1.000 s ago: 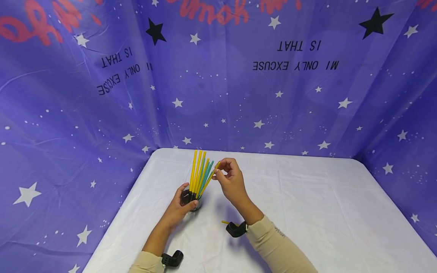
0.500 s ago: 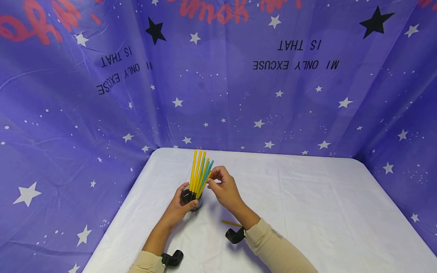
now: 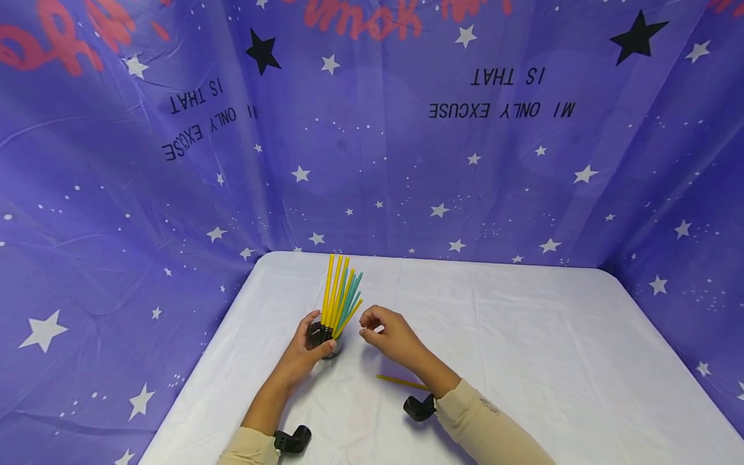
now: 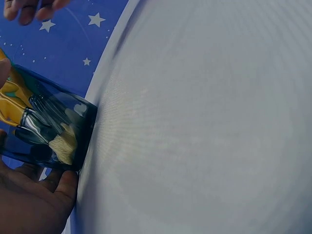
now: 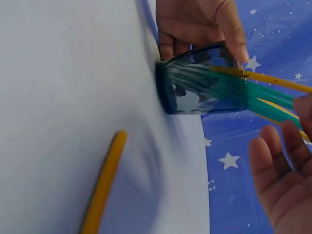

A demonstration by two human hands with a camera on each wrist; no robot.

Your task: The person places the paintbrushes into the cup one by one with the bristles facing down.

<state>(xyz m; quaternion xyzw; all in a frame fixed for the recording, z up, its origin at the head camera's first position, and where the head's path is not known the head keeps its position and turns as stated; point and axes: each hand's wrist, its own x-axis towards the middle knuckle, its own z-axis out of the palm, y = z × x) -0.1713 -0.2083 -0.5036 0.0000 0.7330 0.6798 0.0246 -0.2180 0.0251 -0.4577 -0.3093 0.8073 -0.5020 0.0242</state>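
Note:
My left hand grips a clear glass standing on the table, fingers on one side and thumb on the other. Inside it, several paintbrushes with yellow handles and teal handles lean to the right, handles up. The left wrist view shows their bristles down near the glass's base. To the right of the glass, my right hand hovers with loosely curled fingers and holds nothing. Below it lies another yellow handle, like those in the glass; the right wrist partly hides it in the head view.
A white cloth covers the table. Purple curtains with stars and lettering hang at the back and both sides. Each wrist wears a black camera, the left one near the table's front.
My right hand has lowered a yellow-handled paintbrush into the glass, let go of it and drawn back to the right. The left hand has stayed on the glass.

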